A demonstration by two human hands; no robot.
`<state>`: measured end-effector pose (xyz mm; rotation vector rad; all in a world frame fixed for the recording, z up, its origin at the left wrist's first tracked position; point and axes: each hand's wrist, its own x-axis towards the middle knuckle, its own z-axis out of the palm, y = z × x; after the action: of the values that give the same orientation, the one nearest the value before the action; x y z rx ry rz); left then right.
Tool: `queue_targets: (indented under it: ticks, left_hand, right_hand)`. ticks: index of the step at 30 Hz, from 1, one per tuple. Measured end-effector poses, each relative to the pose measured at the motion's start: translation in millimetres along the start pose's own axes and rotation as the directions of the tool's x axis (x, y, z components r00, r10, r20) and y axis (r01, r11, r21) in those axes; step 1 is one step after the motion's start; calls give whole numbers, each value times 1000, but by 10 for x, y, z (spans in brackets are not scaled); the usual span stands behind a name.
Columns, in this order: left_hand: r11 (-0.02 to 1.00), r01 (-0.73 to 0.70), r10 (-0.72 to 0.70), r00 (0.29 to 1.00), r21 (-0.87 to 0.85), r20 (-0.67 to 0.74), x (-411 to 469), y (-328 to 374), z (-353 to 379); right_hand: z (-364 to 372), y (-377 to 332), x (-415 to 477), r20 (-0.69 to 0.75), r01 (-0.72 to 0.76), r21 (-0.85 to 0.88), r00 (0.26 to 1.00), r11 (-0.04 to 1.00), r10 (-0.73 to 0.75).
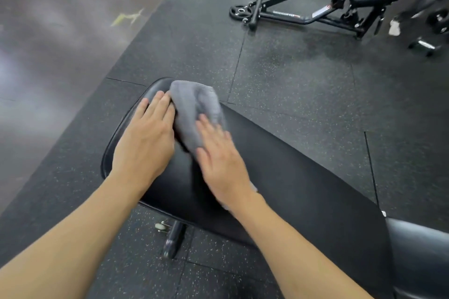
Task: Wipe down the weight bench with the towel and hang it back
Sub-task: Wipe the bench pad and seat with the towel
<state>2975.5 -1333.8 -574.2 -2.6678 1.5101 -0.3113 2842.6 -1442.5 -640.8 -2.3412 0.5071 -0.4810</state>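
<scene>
A black padded weight bench (286, 167) runs from the centre of the view to the lower right. A grey towel (196, 109) lies bunched on the pad near its rounded far end. My right hand (222, 162) lies flat on the near part of the towel, fingers spread, and a bit of cloth shows under my wrist. My left hand (145, 138) rests flat on the pad at the towel's left edge, its fingertips touching the cloth.
Speckled black rubber floor tiles (303, 75) surround the bench. A second adjustable bench (340, 0) with a weight plate stands at the top right, dumbbells (425, 43) beside it. Smooth grey floor (48, 43) lies to the left. The bench's foot with a wheel (173, 238) shows below.
</scene>
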Motion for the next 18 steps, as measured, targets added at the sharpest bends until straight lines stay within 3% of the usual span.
queue_targets:
  ticks: [2, 5, 9, 12, 15, 18]
  left_hand:
    - [1000, 9, -10, 1000, -21, -25, 11, -10, -1]
    - [999, 3, -4, 999, -32, -34, -3, -28, 13]
    - [994, 15, -19, 999, -111, -31, -5, -21, -30]
    - [972, 51, -63, 997, -229, -46, -7, -15, -67]
    - [923, 63, -105, 990, -378, -89, -30, 26, -138]
    - [923, 36, -75, 993, -384, -87, -56, 35, -176]
  right_hand:
    - [-212, 460, -178, -38, -196, 27, 980, 980, 197]
    - [-513, 935, -461, -82, -465, 57, 880, 883, 468]
    - [-480, 739, -242, -135, -486, 144, 854, 862, 503]
    - [-221, 243, 133, -122, -400, 149, 900, 904, 419]
    - [94, -387, 336, -75, -89, 109, 992, 990, 97]
    - [161, -528, 330, 46, 93, 77, 994, 993, -97]
